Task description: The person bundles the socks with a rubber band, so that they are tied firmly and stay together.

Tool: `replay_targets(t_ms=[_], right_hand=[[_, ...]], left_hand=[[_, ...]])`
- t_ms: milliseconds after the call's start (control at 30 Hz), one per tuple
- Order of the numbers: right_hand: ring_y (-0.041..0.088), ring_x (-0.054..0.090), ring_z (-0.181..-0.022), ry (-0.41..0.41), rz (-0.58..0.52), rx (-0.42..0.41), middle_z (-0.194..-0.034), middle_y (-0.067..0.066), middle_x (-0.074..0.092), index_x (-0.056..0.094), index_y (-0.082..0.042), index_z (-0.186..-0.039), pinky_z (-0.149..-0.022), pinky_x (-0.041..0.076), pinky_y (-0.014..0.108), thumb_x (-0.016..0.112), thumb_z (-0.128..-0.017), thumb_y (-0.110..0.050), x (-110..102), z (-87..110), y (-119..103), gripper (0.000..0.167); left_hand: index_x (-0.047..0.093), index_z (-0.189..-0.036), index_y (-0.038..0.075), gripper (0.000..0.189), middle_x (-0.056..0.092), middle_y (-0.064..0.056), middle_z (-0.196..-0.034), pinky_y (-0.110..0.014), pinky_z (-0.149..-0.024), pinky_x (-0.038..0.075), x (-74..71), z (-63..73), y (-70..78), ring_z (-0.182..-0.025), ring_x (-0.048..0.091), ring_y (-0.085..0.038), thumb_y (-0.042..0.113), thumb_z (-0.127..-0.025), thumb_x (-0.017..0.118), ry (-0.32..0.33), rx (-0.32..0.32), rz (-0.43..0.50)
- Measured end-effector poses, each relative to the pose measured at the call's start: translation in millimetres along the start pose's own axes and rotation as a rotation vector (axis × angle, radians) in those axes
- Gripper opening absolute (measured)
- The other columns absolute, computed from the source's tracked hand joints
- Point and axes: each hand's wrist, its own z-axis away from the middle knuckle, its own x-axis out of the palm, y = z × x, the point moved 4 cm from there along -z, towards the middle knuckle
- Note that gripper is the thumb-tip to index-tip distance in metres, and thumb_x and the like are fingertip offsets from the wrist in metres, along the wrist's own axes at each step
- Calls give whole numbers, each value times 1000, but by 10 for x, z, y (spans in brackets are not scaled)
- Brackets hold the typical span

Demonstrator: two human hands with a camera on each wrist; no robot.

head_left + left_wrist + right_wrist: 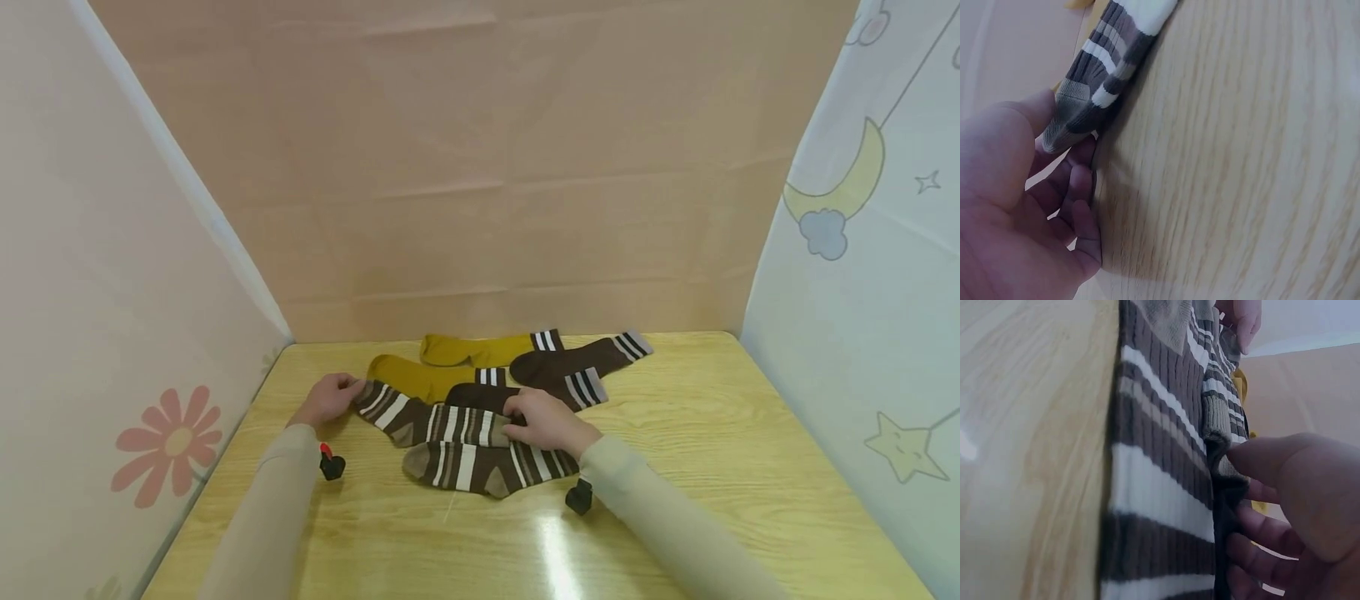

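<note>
Two brown socks with white and tan stripes lie one in front of the other. My left hand (333, 398) pinches the toe of the farther striped sock (457, 423) between thumb and fingers; the left wrist view shows this toe (1072, 112) closely. At the other end of that sock, my right hand (551, 419) pinches its tan cuff (1216, 415), with the thumb on top. The nearer striped sock (465, 467) lies flat on the table, its cuff end partly under my right wrist.
Behind are two mustard socks (480, 350) with striped cuffs and two plain dark brown socks (566, 360) with grey striped cuffs, partly overlapping. The wooden table (720, 450) meets a pinkish backdrop (510, 208) and side panels. Small black devices sit at both wrists.
</note>
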Motion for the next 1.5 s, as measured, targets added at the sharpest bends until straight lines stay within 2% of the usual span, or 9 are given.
replay_targets(t_ms=[267,467,633,867,933,1100,1267,1367,1500], right_hand=[[17,62,-88,51,-20,-87,-96,-2,74,78,-14,-102,-78,54,37,79,-95,-19,54,-23,-19,9],[19,63,-91,104,-67,-78,-96,-1,74,80,-12,-100,-83,55,41,80,-94,-14,56,-54,-14,6],[15,61,-90,148,-146,-31,-96,-2,71,80,-13,-100,-82,53,38,78,-95,-13,44,-81,3,6],[8,55,-74,149,-308,67,-94,-3,67,72,-14,-100,-72,50,30,70,-101,-17,-16,-93,-13,4],[9,56,-74,146,-349,102,-93,-3,67,69,-13,-103,-71,50,30,67,-104,-18,-44,-92,-27,5],[16,64,-83,152,-448,203,-104,4,72,61,-13,-114,-75,52,37,58,-109,-20,-87,-89,-24,10],[19,61,-79,215,-564,271,-104,8,71,59,-9,-122,-71,49,37,55,-111,-22,-103,-80,41,17],[17,62,-85,267,-625,290,-104,7,70,61,-9,-122,-75,50,36,58,-110,-23,-131,-76,84,19],[18,61,-83,324,-660,297,-99,7,71,64,-8,-120,-76,50,37,62,-108,-24,-207,-65,131,20]], left_hand=[[67,-121,-3,40,66,-16,-108,-38,-81,45,4,-26,-44,-94,57,-29,33,-112,51,8,25,-10],[67,-116,-4,35,65,-17,-104,-39,-81,45,-22,-26,-18,-92,56,-30,28,-112,52,25,49,-14],[67,-117,-5,33,65,-18,-104,-38,-80,45,-48,-5,-9,-93,56,-31,25,-112,53,40,34,13],[67,-117,-6,35,65,-20,-108,-37,-80,44,-73,2,-45,-98,56,-33,26,-111,53,71,-8,87],[67,-117,-5,36,65,-19,-107,-37,-80,45,-78,2,-57,-98,56,-32,27,-112,53,77,-18,115],[67,-116,-5,37,67,-15,-103,-32,-76,47,-96,17,-51,-94,58,-26,29,-112,52,107,-26,193],[67,-117,-8,37,68,-17,-104,-29,-73,51,-106,60,4,-90,64,-24,27,-112,53,125,-6,287],[66,-119,-9,38,68,-19,-108,-31,-75,53,-110,91,46,-90,66,-25,26,-112,53,124,-4,317],[66,-120,-9,40,67,-17,-107,-35,-77,56,-123,118,105,-89,67,-26,27,-112,53,118,-5,353]])
